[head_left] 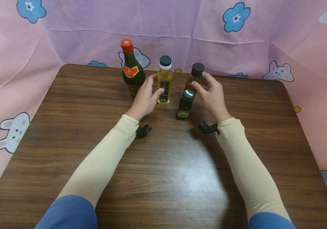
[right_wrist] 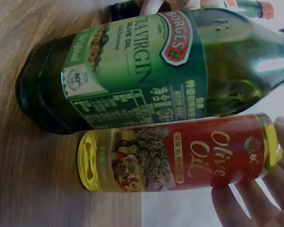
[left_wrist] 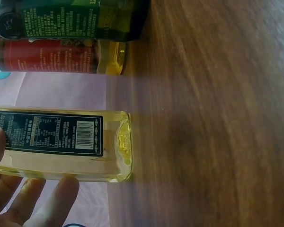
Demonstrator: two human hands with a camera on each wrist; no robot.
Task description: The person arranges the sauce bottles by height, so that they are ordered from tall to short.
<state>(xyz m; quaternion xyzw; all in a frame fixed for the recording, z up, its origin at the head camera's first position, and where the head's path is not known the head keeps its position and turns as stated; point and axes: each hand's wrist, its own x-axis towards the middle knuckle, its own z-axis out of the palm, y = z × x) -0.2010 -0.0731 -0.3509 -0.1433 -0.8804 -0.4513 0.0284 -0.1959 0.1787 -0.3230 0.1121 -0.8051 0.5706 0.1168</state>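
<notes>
My left hand (head_left: 144, 101) holds a square, clear bottle of yellow oil (head_left: 164, 79) between thumb and fingers. It is upright, with a dark cap and a black label that carries a barcode in the left wrist view. With thumb and fingers, my right hand (head_left: 213, 97) grips the upper part of a slim olive oil bottle (right_wrist: 194, 158) with a red label and a black cap. Just in front of that one stands a green Borges olive oil bottle (head_left: 184, 108), partly hiding it in the head view. No finger is seen on the green bottle.
A tall dark green bottle (head_left: 133, 71) with an orange-red cap stands left of the yellow oil, close behind my left hand. All are near the back of the brown wooden table (head_left: 152, 178). Pink and purple printed cloth (head_left: 163, 19) hangs around the table's back and sides.
</notes>
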